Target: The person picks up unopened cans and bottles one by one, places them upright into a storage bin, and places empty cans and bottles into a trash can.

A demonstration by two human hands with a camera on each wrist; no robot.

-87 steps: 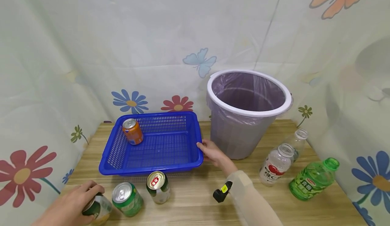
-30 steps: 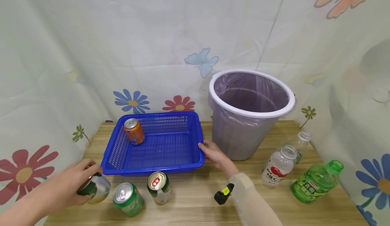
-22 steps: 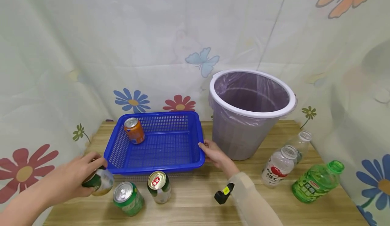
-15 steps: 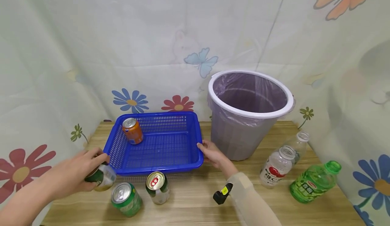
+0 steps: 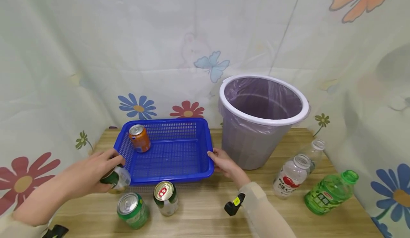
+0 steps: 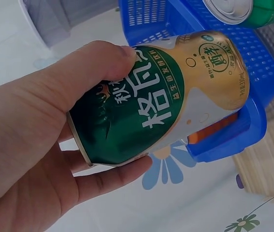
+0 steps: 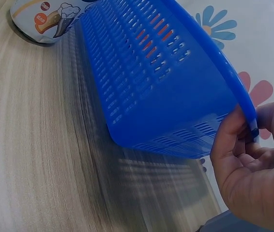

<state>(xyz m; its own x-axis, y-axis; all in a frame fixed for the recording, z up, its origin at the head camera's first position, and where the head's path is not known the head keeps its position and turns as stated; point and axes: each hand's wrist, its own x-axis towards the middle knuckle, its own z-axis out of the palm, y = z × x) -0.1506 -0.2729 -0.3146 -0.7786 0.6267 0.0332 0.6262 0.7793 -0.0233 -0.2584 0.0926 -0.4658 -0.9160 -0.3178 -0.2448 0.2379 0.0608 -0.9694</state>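
Note:
My left hand [image 5: 93, 172] grips a green, white and gold drink can [image 6: 161, 96] by its upper part. In the head view this can overlaps the front left corner of the blue plastic basket [image 5: 171, 177]. My right hand [image 5: 225, 162] pinches the basket's right rim between thumb and fingers, as the right wrist view also shows. An orange can [image 5: 140, 139] stands inside the basket, at its back left. In front of the basket, a green can [image 5: 133, 210] and a green and silver can [image 5: 166, 198] stand upright on the wooden table.
A grey bin [image 5: 253, 141] with a white rim and a thin purple liner stands right of the basket. Farther right are a clear bottle with a red label [image 5: 289, 177], another clear bottle [image 5: 314, 151] behind it, and a green bottle [image 5: 330, 193]. A flowered curtain hangs behind.
My left hand has lifted the can off the table's front left and carried it right and away from me, to the basket's corner. My right hand stays on the rim.

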